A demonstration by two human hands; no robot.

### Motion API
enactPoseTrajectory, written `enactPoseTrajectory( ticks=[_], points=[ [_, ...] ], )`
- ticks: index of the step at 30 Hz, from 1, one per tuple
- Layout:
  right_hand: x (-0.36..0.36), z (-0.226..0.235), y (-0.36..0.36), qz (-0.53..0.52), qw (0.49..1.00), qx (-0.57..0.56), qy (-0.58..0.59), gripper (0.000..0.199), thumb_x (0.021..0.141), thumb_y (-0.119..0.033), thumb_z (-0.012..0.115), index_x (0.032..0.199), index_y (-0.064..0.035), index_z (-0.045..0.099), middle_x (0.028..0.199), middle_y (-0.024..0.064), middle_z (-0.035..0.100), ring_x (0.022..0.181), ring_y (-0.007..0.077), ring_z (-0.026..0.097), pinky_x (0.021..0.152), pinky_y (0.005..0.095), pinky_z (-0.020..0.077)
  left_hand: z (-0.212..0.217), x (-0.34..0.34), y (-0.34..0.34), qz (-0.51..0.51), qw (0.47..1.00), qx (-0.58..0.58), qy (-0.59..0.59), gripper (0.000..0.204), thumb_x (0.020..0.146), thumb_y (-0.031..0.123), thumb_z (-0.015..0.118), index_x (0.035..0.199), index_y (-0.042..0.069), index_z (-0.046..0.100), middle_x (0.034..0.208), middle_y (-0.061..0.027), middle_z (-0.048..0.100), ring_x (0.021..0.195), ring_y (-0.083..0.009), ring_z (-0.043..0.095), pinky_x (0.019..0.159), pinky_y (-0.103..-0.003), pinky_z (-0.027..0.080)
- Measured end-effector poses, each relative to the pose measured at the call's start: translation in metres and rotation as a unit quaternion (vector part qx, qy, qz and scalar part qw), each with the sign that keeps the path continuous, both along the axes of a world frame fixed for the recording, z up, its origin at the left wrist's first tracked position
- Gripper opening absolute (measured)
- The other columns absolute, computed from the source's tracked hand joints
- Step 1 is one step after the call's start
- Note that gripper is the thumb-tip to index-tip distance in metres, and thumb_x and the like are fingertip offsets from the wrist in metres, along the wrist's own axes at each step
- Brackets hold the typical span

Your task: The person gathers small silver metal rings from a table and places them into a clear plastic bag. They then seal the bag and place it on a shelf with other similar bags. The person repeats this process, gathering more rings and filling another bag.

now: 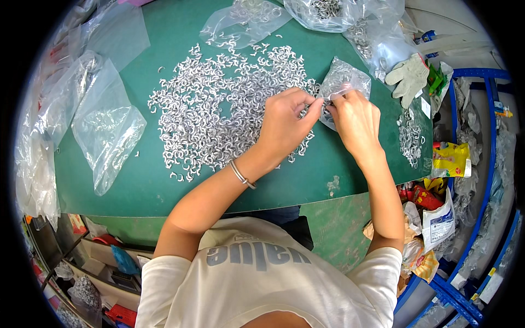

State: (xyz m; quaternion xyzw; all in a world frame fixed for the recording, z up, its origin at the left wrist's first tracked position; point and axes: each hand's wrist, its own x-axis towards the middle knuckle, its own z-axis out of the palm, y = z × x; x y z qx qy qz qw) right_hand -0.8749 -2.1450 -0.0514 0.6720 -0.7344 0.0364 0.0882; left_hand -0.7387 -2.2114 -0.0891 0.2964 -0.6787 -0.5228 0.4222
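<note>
The left hand (284,123) and the right hand (355,120) meet over the green tabletop (164,180), and together they hold a small clear plastic bag (342,82) with shiny metal pieces inside. The fingers of both hands are pinched narrow on the near edge of this bag, thumb against forefinger, very close to each other. The bag is lifted a little and its long axis runs away from the person, slightly to the right; the pinched end points toward the person and the filled end points to the far side of the tabletop.

Just left of the hands lies a wide heap of small curved metal rings (219,109), spread flat on the tabletop, and the left hand is partly over its right border. A thin bracelet (242,175) sits on the left wrist. Empty clear bags (106,126) lie at the left side, well apart from the hands. More filled bags (350,22) are at the far edge, and a white work glove (409,77) lies at the right, near the small bag
</note>
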Motion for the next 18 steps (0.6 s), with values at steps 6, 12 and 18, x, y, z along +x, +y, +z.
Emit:
enactPoseTrajectory(
  ticks=[6, 12, 18],
  points=[
    [0.001, 0.002, 0.003, -0.047, 0.994, -0.016, -0.097, 0.006, 0.071, -0.005, 0.063, 0.077, -0.0031, 0.061, 0.079, 0.0112, 0.061, 0.074, 0.0281, 0.062, 0.059, 0.0386, 0.0486, 0.001, 0.0, 0.0, 0.0, 1.0, 0.01, 0.003, 0.013, 0.076, 0.008, 0.068, 0.071, -0.003, 0.062, 0.053, -0.0001, 0.039, 0.049, -0.0071, 0.033, 0.044, -0.025, 0.025],
    [0.003, 0.019, 0.012, -0.103, 0.978, -0.022, -0.181, 0.01, 0.072, -0.005, 0.067, 0.079, -0.0042, 0.06, 0.073, 0.0105, 0.06, 0.063, 0.0269, 0.059, 0.056, 0.0371, 0.0449, -0.001, 0.0, 0.0, 0.007, 1.0, -0.003, 0.001, 0.014, 0.076, 0.008, 0.069, 0.07, -0.003, 0.062, 0.053, -0.0003, 0.04, 0.049, -0.0074, 0.033, 0.045, -0.025, 0.026],
    [0.001, 0.02, 0.018, -0.149, 0.961, -0.036, -0.23, 0.01, 0.073, -0.005, 0.067, 0.082, -0.0028, 0.062, 0.066, 0.0097, 0.059, 0.05, 0.0227, 0.05, 0.05, 0.0342, 0.0401, 0.001, 0.0, 0.0, 0.004, 1.0, 0.001, -0.002, 0.015, 0.076, 0.009, 0.069, 0.07, -0.003, 0.062, 0.053, -0.0006, 0.039, 0.05, -0.0081, 0.033, 0.045, -0.026, 0.026]
  ],
)
